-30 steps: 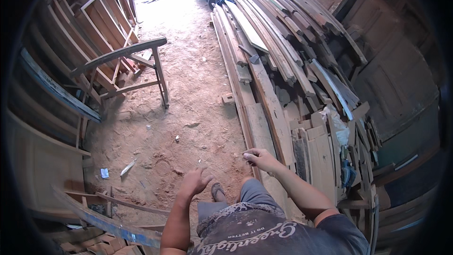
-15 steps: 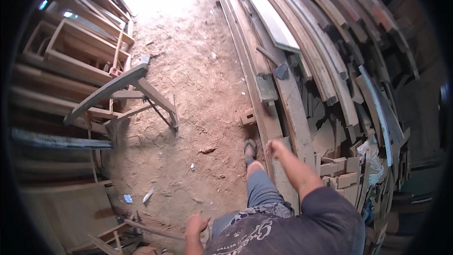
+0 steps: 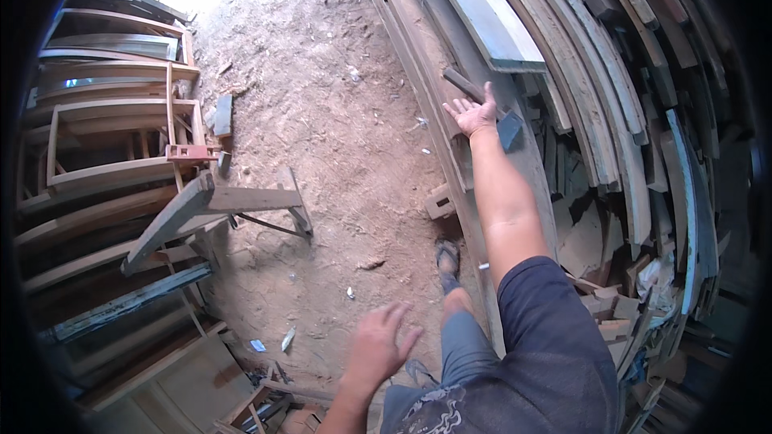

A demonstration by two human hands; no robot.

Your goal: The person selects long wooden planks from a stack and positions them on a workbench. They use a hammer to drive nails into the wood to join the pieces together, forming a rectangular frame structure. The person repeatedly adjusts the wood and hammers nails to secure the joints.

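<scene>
My right hand point(image 3: 474, 117) reaches forward over the boards, fingers spread and holding nothing. Just beyond and beside it lies what looks like a mallet, its dark handle point(image 3: 461, 80) and blue-grey block head point(image 3: 509, 130) showing on either side of the hand. Whether my fingers touch it I cannot tell. The tool rests on a long plank point(image 3: 527, 169) in the stack. Lower in the view, my left hand point(image 3: 378, 347) hangs above the sandy floor, its fingers apart and nothing in it.
Long timber boards point(image 3: 555, 56) are stacked on the right, above offcuts point(image 3: 615, 305). A wooden trestle point(image 3: 249, 198) stands on the left, close to stacked wooden frames point(image 3: 121, 104). A slotted wood block point(image 3: 440, 202) sits beside the boards, near my foot point(image 3: 447, 255).
My right hand has stretched forward from near my knee to the mallet-like tool, and its fingers have opened. My left hand has risen and moved right. The view has shifted.
</scene>
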